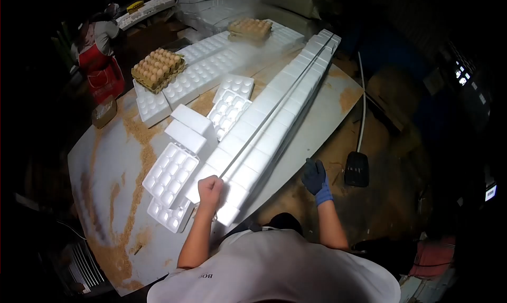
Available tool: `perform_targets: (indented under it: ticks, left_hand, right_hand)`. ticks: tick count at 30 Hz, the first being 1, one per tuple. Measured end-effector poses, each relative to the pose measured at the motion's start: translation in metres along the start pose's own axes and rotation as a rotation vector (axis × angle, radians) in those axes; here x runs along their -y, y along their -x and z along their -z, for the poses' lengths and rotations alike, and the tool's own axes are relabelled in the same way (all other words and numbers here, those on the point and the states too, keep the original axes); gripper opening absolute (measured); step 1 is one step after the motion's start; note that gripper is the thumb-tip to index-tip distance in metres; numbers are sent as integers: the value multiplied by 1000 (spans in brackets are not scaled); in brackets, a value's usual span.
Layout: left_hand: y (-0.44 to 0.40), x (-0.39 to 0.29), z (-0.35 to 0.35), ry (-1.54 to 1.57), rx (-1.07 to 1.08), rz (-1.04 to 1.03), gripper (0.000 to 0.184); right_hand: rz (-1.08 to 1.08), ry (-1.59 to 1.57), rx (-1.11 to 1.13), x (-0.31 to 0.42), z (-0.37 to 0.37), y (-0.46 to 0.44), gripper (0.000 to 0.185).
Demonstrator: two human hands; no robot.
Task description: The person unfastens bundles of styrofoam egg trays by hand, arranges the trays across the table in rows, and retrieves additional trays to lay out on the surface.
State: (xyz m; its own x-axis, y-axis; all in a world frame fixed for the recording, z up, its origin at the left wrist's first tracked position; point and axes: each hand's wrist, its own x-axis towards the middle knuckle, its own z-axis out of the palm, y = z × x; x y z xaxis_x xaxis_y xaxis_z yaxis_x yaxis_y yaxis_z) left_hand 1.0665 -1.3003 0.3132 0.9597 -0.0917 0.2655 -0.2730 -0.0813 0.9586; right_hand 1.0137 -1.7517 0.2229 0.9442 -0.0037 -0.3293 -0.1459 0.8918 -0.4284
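A long row of white foam boxes (266,126) runs diagonally away across the table. My bare left hand (210,188) is closed in a fist over its near end. A long, thin, dark strip (272,113) stretches along the top of the row and meets this fist; whether it is a strap or a rod I cannot tell. My right hand (315,177), in a dark blue glove, hangs past the table's right edge with fingers curled and nothing visible in it. Left of the row lie open white foam egg trays (170,174) with rounded hollows, beside plain white foam blocks (186,129).
Brown egg flats (158,69) filled with eggs stand on white foam trays (203,77) farther back. Sawdust-like crumbs lie on the table (100,166). A long-handled black shovel (356,169) is to the right. A person in a red apron (100,65) stands at the far left.
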Motion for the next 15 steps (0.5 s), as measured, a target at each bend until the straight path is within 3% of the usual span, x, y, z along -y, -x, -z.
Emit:
perform_targets:
  ticks: [1,2,3,4,6,7,10,12,13,15]
  left_hand:
    - [2,3,-1,-19,-2,-52,48]
    - [1,4,0,-41,-3,-109,51]
    - [0,-8,-1,4,-57,-101,55]
    - [0,-19,-3,47,-109,-91,58]
    - [-3,-27,-5,-67,-87,-254,65]
    - [-3,-22,-6,-77,-74,-301,66]
    - [-3,-27,-10,-91,-109,-320,66]
    - [-5,-32,-15,-127,-170,-280,66]
    - [-6,-28,-15,-159,-210,-256,65]
    - [-7,-20,-15,-274,-219,-237,57]
  right_hand:
    - [-126,-127,446,14,-47,-31,48]
    - [-66,-64,161,22,-120,-36,42]
    - [-165,-194,449,37,-118,-75,50]
    - [80,143,416,43,-120,-114,51]
    - [158,168,121,56,-177,-157,58]
    - [-15,-143,-119,67,-222,-162,63]
    - [-104,-242,-88,98,-225,-238,67]
    - [-40,-318,149,121,-229,-262,54]
    - [-43,-407,101,138,-220,-290,58]
    - [264,-2,-90,139,-253,-284,45]
